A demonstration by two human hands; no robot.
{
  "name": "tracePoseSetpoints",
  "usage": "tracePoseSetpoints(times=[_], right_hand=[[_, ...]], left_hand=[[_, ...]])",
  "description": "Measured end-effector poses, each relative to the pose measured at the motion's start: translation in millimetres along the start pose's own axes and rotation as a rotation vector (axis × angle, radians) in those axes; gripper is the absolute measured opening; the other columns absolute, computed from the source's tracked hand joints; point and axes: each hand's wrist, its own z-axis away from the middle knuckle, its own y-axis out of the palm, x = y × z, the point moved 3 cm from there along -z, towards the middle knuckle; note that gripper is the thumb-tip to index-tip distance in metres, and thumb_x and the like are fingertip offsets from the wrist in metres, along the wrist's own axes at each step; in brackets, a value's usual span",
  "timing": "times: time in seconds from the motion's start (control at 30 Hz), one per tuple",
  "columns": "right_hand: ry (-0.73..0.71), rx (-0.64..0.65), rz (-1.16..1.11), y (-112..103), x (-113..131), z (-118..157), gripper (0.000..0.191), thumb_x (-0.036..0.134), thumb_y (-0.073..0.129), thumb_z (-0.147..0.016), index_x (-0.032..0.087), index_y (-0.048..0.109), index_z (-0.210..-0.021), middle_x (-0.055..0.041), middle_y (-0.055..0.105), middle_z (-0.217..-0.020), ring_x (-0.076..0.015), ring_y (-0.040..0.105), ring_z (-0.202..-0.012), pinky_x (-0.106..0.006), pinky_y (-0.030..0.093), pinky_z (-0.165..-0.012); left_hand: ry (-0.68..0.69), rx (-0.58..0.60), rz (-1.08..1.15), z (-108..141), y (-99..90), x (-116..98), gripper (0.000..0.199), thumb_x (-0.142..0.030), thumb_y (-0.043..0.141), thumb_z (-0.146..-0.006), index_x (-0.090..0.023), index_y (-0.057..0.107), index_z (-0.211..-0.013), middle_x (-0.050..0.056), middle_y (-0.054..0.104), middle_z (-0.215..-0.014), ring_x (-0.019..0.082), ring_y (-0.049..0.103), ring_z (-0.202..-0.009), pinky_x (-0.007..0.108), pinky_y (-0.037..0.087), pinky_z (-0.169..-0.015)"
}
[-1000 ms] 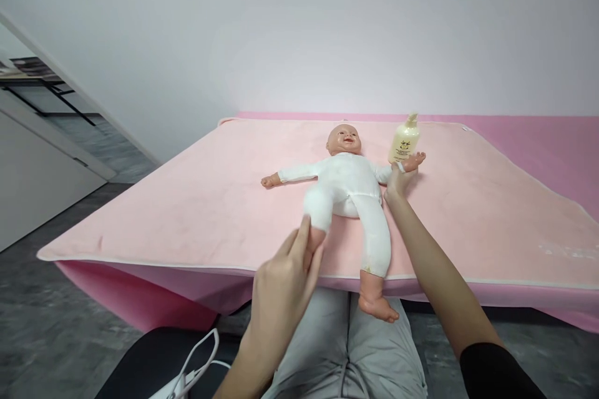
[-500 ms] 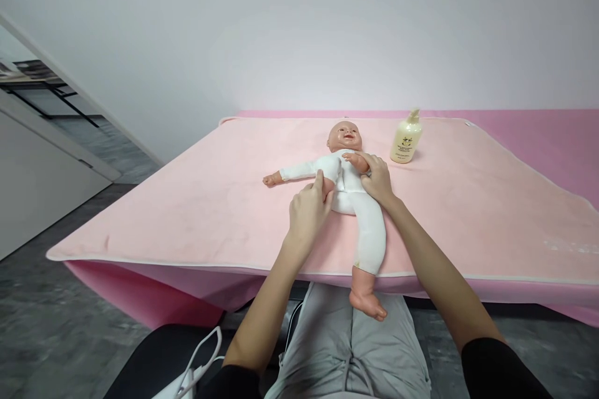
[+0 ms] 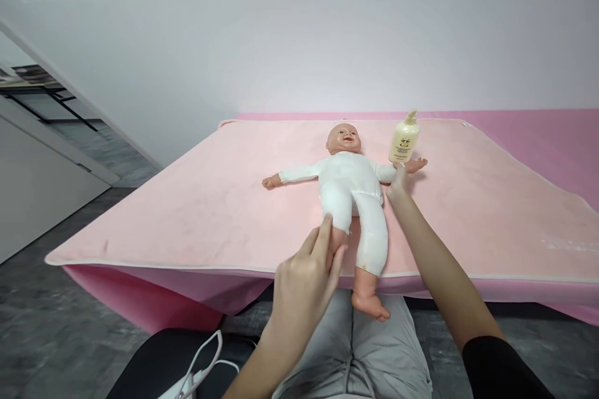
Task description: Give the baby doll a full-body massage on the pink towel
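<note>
A baby doll (image 3: 349, 171) with a white cloth body lies face up on a pink blanket (image 3: 210, 218), its head toward the wall. My left hand (image 3: 311, 262) is closed around the doll's lower leg on the left side, and that foot is hidden by my fingers. The doll's other leg lies straight, its bare foot over the table's front edge. My right hand (image 3: 399, 179) holds the doll's arm on the right near the wrist. Both doll arms are spread outward.
A pale yellow pump bottle (image 3: 404, 139) stands just behind my right hand. A white wall (image 3: 299, 50) rises behind the table. A black seat (image 3: 154, 355) with a white cable (image 3: 206, 361) is at the lower left.
My left hand has drawn the doll's bent leg down toward me and straightened it. My right hand has moved the doll's arm from its chest out to the right.
</note>
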Motion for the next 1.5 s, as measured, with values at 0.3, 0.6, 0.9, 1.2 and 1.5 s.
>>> tracePoseSetpoints(times=[0.3,0.6,0.9,1.2,1.5], right_hand=[[-0.544,0.622,0.385,31,72,56,0.052,0.007,0.044,-0.057,0.02,0.062,-0.105,-0.0057,0.065,-0.105,-0.0231,0.056,-0.099,-0.04,0.044,-0.091],[-0.15,0.496,0.19,23,65,44,0.035,0.015,0.049,-0.057,0.017,0.063,-0.089,-0.0018,0.066,-0.091,-0.019,0.058,-0.084,-0.031,0.05,-0.072],[0.259,-0.129,-0.02,4,15,14,0.054,0.025,0.051,-0.061,0.019,0.046,-0.114,-0.0071,0.058,-0.109,-0.0231,0.06,-0.097,-0.038,0.053,-0.077],[-0.004,0.002,0.061,10,43,30,0.05,0.028,0.056,-0.066,0.016,0.049,-0.114,-0.0107,0.06,-0.11,-0.0229,0.059,-0.098,-0.041,0.048,-0.089],[-0.621,0.66,0.466,30,71,63,0.058,0.003,0.044,-0.057,0.018,0.062,-0.11,-0.0085,0.065,-0.107,-0.025,0.056,-0.102,-0.042,0.042,-0.093]], left_hand=[[-0.123,0.195,-0.07,-116,31.5,-2,0.052,-0.031,0.044,-0.09,-0.012,0.038,-0.137,0.013,0.068,-0.091,0.023,0.066,-0.082,0.027,0.046,-0.065],[-0.145,-0.073,-0.031,-79,19.2,6,0.052,-0.04,0.05,-0.088,-0.018,0.046,-0.134,0.01,0.07,-0.091,0.022,0.068,-0.08,0.026,0.047,-0.066],[-0.204,-0.532,0.064,27,12.6,13,0.066,-0.039,0.058,-0.084,-0.016,0.031,-0.14,0.012,0.069,-0.106,0.023,0.068,-0.09,0.034,0.053,-0.075],[-0.196,-0.418,0.167,-26,31.5,20,0.031,-0.032,0.05,-0.088,-0.018,0.052,-0.116,0.013,0.061,-0.123,0.022,0.063,-0.106,0.029,0.052,-0.078],[-0.243,-0.169,0.207,-88,57.3,16,0.029,-0.024,0.045,-0.088,-0.013,0.05,-0.115,0.012,0.068,-0.091,0.023,0.067,-0.079,0.027,0.045,-0.061]])
